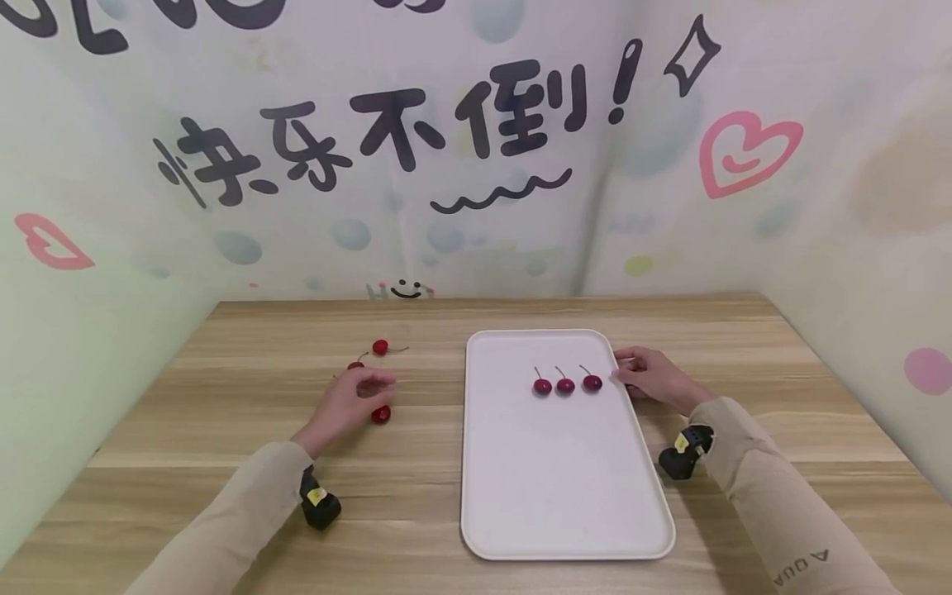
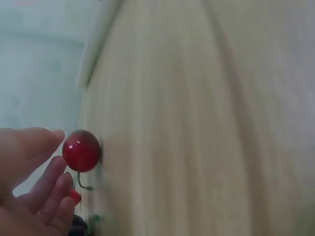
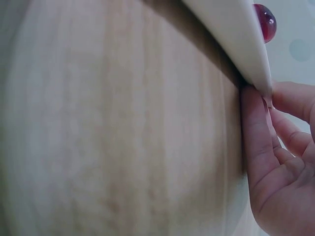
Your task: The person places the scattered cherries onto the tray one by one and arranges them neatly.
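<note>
My left hand [image 1: 348, 405] hovers low over the left side of the table among loose red cherries, thumb and fingers apart with nothing pinched between them. Nearest to it is a cherry [image 2: 81, 151] with a green stem, just off the thumb tip in the left wrist view. Beyond the hand lie another cherry [image 1: 381, 347] and one partly hidden by the fingers [image 2: 44, 191]. My right hand [image 1: 658, 380] pinches the right rim of a white tray [image 1: 565, 479], thumb above and a finger beneath. Three dark red cherries [image 1: 565, 386] sit in a row on the tray, stems pointing away.
The wood-grain table [image 1: 416, 512] meets a printed cloth backdrop [image 1: 476, 240] at its far edge, with cloth at both sides too. Black wrist cameras [image 1: 321, 506] hang from both sleeves.
</note>
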